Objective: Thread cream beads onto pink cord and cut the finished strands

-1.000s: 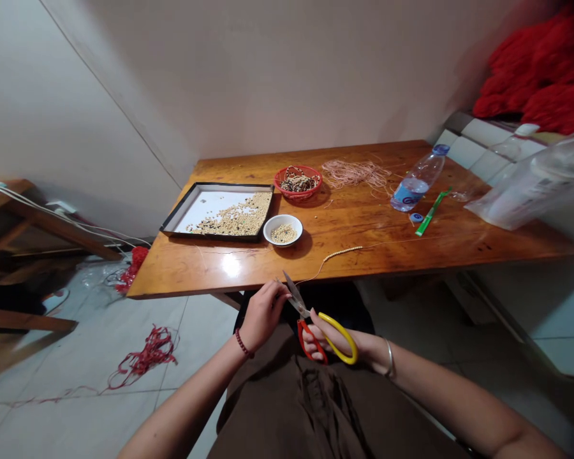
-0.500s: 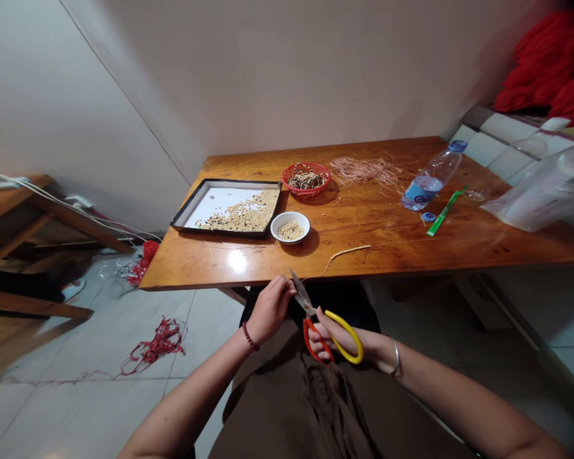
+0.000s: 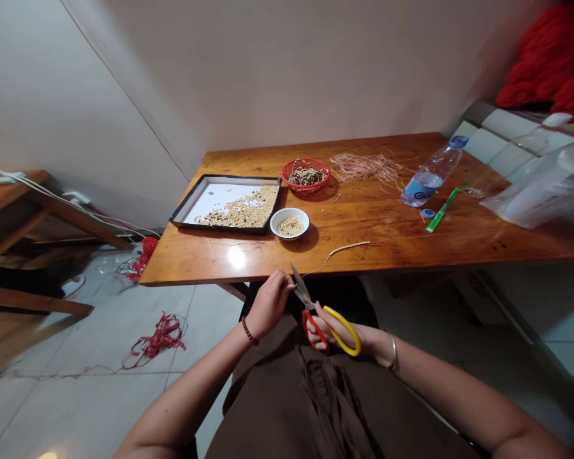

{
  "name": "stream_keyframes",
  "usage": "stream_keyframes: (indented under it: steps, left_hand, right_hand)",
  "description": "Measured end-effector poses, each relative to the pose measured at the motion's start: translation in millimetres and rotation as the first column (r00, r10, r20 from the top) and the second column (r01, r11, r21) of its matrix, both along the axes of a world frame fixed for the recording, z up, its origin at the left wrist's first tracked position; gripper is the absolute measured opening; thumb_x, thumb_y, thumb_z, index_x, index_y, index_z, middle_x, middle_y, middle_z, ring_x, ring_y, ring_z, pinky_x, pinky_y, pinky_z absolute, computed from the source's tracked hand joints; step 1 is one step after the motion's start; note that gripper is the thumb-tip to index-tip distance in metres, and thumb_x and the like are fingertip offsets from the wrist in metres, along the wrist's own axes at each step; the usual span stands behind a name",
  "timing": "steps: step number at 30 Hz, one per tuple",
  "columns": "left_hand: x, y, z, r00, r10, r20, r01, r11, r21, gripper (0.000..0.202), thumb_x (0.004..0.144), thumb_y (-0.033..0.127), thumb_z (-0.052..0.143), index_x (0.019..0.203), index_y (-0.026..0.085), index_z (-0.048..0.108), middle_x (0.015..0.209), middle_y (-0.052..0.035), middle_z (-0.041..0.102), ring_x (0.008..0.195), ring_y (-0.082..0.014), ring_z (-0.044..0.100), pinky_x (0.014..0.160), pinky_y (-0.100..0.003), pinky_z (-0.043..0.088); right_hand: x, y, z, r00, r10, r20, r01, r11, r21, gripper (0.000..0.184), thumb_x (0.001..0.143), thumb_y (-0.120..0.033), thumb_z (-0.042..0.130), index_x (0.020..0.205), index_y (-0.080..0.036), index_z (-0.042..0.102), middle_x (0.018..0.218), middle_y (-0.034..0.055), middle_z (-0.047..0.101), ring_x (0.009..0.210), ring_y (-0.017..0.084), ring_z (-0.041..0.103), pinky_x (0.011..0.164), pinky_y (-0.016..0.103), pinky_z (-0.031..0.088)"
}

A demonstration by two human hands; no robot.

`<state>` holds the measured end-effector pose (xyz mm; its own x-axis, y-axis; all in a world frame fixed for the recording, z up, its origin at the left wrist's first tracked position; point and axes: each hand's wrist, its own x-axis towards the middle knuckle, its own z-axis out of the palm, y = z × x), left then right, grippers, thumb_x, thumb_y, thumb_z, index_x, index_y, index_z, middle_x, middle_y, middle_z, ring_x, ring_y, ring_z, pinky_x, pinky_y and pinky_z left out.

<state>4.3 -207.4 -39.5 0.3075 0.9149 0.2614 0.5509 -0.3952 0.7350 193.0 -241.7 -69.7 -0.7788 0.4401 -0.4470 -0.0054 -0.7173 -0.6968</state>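
My right hand (image 3: 326, 326) is wrapped around the handles of a pair of scissors (image 3: 306, 298), one handle red and the other yellow. The blades stand apart, tips toward the table. Just left of them, my left hand (image 3: 272, 298) pinches the end of a thin thread by the blades. This thread runs up onto the table and carries a row of small pale beads (image 3: 349, 247), then trails off to the right. Both hands are over my lap, in front of the table edge.
On the wooden table (image 3: 249, 268) are a black-rimmed tray (image 3: 205, 197) of beads, a white bowl (image 3: 289, 223) of beads, a red basket (image 3: 306, 175) of bead strings, tangled pink cord (image 3: 363, 167), a water bottle (image 3: 425, 182) and a green strip (image 3: 446, 207). Red ribbon (image 3: 155, 341) lies on the floor.
The scissor blades have opened wider around the thread near my left fingertips. Both hands stay nearly in place, and the view has shifted slightly.
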Motion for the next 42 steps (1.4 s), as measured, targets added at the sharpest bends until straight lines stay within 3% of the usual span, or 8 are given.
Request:
stream_keyframes:
  steps: [11,20,29,37,42]
  left_hand:
    - [-0.4,0.7,-1.9,1.0,-0.018,-0.014,0.018,1.0,-0.003,0.014,0.095,0.023,0.04,0.083,0.019,0.047,0.083,-0.0027,0.051,0.075,-0.0136,0.048,0.071,-0.026,0.04]
    - [-2.6,2.2,-1.3,0.998,-0.016,0.053,0.019,0.999,-0.05,0.017,0.095,0.027,0.039,0.082,0.018,0.045,0.082,-0.0033,0.052,0.074,-0.014,0.048,0.07,-0.027,0.04]
    - [-4.3,3.8,-3.3,0.996,-0.027,0.09,0.033,0.998,-0.062,0.018,0.095,0.029,0.039,0.082,0.018,0.044,0.079,-0.0022,0.049,0.07,-0.0136,0.045,0.068,-0.026,0.038]
    - [-3.7,2.5,-4.0,0.995,0.001,0.097,0.006,0.997,-0.076,0.017,0.095,0.028,0.04,0.083,0.018,0.046,0.08,-0.0026,0.05,0.073,-0.0142,0.046,0.07,-0.026,0.039]
    - [-3.8,1.2,-3.4,0.996,-0.003,0.084,0.009,0.997,-0.073,0.017,0.095,0.028,0.041,0.083,0.018,0.047,0.081,-0.0028,0.051,0.074,-0.0143,0.047,0.07,-0.026,0.04]
  right_hand:
    - [-1.8,2.8,-6.0,0.999,0.024,0.027,-0.022,0.998,-0.06,0.07,0.066,-0.09,0.019,0.067,-0.021,0.031,0.052,-0.0083,0.031,0.042,0.006,0.027,0.045,0.023,0.017]
    - [-1.7,1.7,1.3,0.998,-0.006,0.059,0.006,1.0,-0.011,0.069,0.066,-0.09,0.026,0.066,-0.021,0.03,0.051,-0.0091,0.03,0.042,0.005,0.025,0.046,0.022,0.017]
    - [-2.2,3.2,-13.4,1.0,-0.002,0.019,0.002,0.999,-0.033,0.068,0.067,-0.089,0.031,0.067,-0.021,0.032,0.051,-0.0089,0.032,0.041,0.005,0.027,0.044,0.021,0.017]
    - [-3.6,2.5,3.2,0.999,-0.046,-0.017,0.045,0.997,-0.058,0.068,0.067,-0.087,0.037,0.07,-0.019,0.037,0.057,-0.0069,0.036,0.045,0.005,0.028,0.048,0.022,0.02]
    - [-4.5,1.0,2.6,0.996,-0.087,-0.006,0.086,0.995,-0.047,0.066,0.066,-0.085,0.044,0.07,-0.019,0.037,0.057,-0.0076,0.034,0.045,0.005,0.028,0.046,0.022,0.019]
